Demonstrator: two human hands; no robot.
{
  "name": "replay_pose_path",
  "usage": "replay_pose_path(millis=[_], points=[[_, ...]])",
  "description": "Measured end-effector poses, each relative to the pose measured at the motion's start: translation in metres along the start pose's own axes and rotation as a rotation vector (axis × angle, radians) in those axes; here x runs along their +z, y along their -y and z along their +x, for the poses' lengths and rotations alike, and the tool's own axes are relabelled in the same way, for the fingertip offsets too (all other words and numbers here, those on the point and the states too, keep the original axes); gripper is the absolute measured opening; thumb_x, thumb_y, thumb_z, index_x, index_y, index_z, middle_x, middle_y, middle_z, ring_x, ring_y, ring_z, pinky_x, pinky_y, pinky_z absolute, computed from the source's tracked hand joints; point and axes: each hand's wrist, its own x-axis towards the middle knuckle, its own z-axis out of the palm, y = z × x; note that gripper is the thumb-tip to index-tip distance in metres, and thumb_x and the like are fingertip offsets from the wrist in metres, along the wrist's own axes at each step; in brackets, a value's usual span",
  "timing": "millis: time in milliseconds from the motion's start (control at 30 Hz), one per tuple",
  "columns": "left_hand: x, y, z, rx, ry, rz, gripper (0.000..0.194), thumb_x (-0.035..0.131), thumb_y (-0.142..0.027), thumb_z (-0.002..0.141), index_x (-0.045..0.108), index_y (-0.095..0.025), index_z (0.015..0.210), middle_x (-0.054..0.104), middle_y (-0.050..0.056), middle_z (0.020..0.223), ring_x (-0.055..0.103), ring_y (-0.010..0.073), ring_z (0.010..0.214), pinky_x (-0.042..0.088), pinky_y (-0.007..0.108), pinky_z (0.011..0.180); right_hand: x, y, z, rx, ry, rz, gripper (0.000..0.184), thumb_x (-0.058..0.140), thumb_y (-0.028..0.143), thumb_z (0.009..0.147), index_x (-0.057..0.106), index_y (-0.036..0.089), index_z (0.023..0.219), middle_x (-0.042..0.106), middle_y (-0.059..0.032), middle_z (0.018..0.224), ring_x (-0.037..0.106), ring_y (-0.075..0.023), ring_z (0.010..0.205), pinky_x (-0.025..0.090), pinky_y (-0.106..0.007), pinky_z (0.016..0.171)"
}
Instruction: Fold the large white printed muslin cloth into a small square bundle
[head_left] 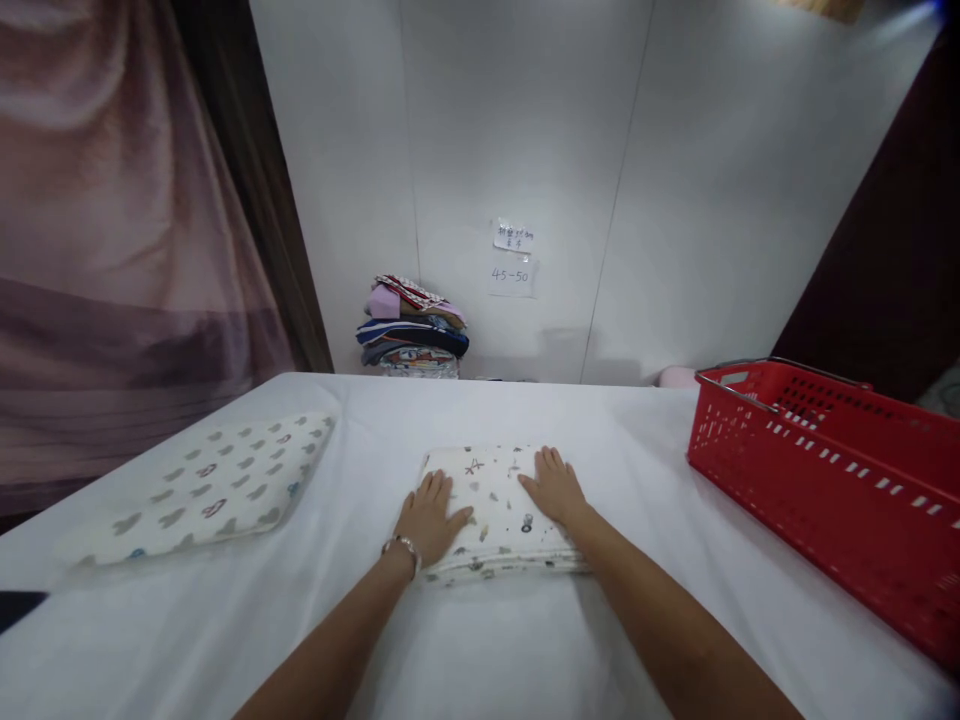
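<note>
A folded white cloth [491, 510] with small scattered prints lies in the middle of the table, its layers showing along the near edge. My left hand [429, 518] rests flat on its left side, fingers stretched out, a bracelet on the wrist. On the right side of the same cloth lies my right hand [556, 488], palm down with the thumb apart from the fingers. Neither hand grips anything. To the left, a second white cloth [225, 475] with grey and red prints lies flat and apart from both hands.
A red plastic basket [817, 490] with a metal handle stands at the right side of the white-covered table [480, 660]. Behind the table's far edge rises a stack of folded fabrics [412, 330]. Paper notes [513, 274] hang on the wall; a pinkish curtain [127, 250] borders the left.
</note>
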Motion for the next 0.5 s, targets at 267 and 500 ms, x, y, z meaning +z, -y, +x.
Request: replay_pose_path(millis=[267,500], points=[[0.000,0.002,-0.003,-0.013,0.055,0.017,0.074,0.027,-0.059,0.080,0.021,-0.015,0.140,0.005,0.005,0.148,0.000,0.0238,0.136,0.011,0.047,0.107,0.025,-0.019,0.008,0.009,-0.007,0.015,0.075,0.020,0.058,0.086,0.022,0.006,0.140,0.012,-0.0125,0.148,0.002,-0.0256,0.135,0.008,-0.045,0.105],[-0.025,-0.013,0.035,-0.065,0.018,0.022,0.073,0.028,-0.064,0.078,0.031,-0.019,0.136,0.011,0.007,0.148,0.005,0.0261,0.136,0.009,0.051,0.107,0.023,-0.017,0.008,0.021,0.002,0.005,0.073,0.021,0.057,0.086,0.020,0.007,0.140,0.010,-0.0125,0.148,0.000,-0.0251,0.135,0.008,-0.044,0.105]])
